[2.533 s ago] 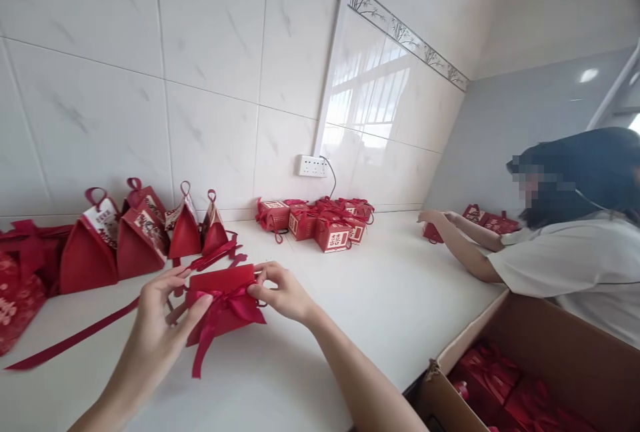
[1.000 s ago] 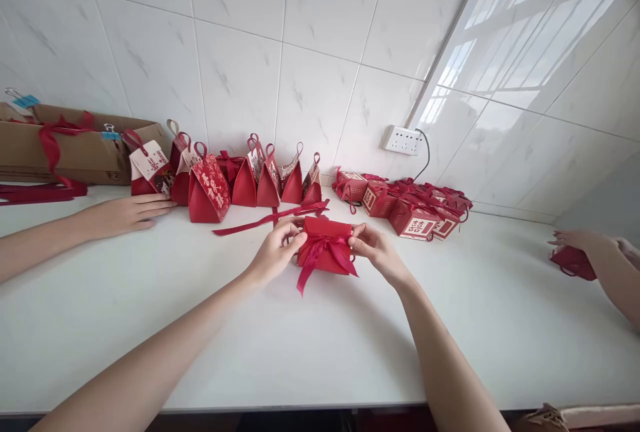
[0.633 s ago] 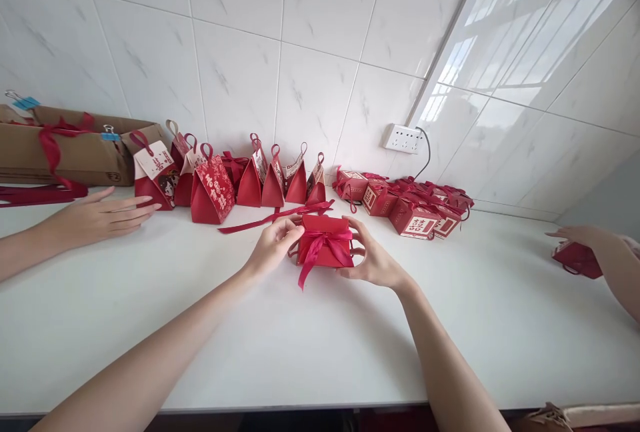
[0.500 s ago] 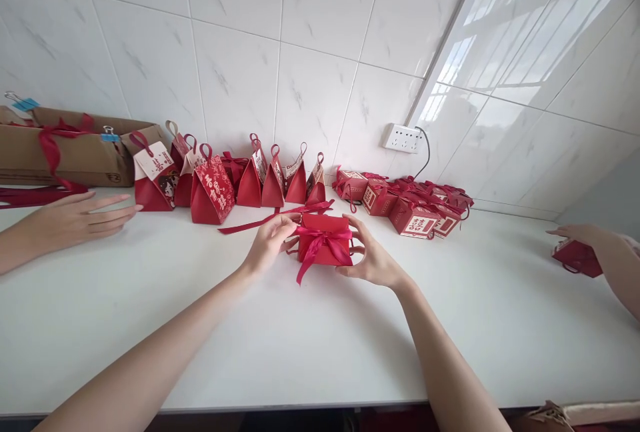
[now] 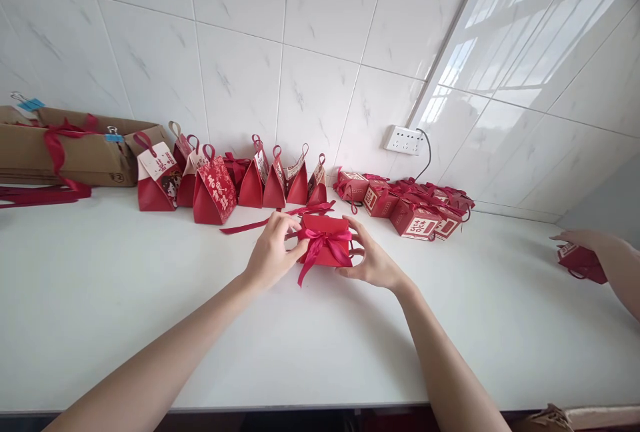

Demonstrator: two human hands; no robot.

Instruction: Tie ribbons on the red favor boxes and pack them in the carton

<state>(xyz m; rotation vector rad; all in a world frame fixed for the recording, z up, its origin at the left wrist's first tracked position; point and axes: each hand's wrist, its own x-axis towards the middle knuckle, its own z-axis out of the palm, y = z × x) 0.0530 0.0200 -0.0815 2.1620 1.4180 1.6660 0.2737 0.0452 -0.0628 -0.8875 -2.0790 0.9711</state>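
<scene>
A small red gift box (image 5: 325, 224) stands on the white table in front of me, with a crimson ribbon bow (image 5: 326, 243) across its front. One ribbon tail hangs down at the lower left. My left hand (image 5: 273, 249) closes on the box's left side, thumb at the front by the bow's left loop. On the opposite side, my right hand (image 5: 373, 255) grips the box between thumb and fingers. Just behind the box lies a loose red ribbon (image 5: 250, 224). Parts of the fingers are hidden behind the box.
Triangular red gift boxes (image 5: 215, 192) line the wall at left. Tied red boxes (image 5: 417, 219) cluster at back right, below a power strip (image 5: 404, 140). A cardboard box (image 5: 100, 162) with ribbons is far left. At the right edge another person's hand (image 5: 595, 242) holds a red box (image 5: 583, 263).
My left hand has shifted its fingers, its thumb now at the front of the box. Another person's hand at the left has left the view. The box has hardly moved.
</scene>
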